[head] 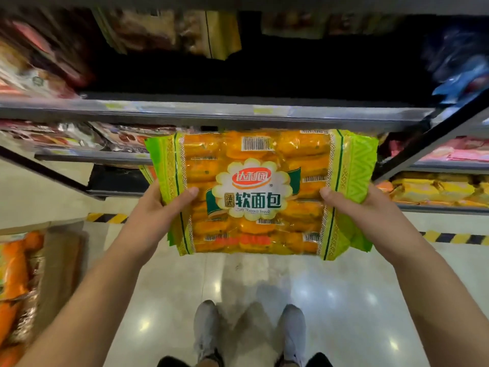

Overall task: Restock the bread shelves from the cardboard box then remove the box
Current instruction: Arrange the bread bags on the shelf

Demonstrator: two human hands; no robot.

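Head view: bread pack gripped at both sides in front of the shelves

Both hands hold one bread pack (254,192) out in front of the person. The left hand (156,207) grips the pack's left side, with the thumb lying across the printed front and the fingers hidden behind the wrapper. The right hand (354,207) grips the right side the same way, thumb on the front and fingers out of sight behind. Each thumb sits about halfway up the pack, just inside its green edge strip.

The pack is orange with green ends and faces the camera upright, so its label and barcode can be read. It hangs in the air between the hands and touches no shelf. Its top edge shows just below the grey shelf edge (211,112), with the dark shelf opening above. Blurred packets lie at the left and back of that opening, and blue packets (460,64) sit at its right end. Yellow packs (434,190) fill a lower shelf to the right of the right hand.

The cardboard box (63,260) stands on the floor (264,287) at the lower left, beside the left forearm. More orange packs (13,268) lie inside it. Striped yellow and black tape (107,217) runs along the floor at the foot of the shelving. Two grey shoes (206,329) stand on the glossy tiles below the pack.
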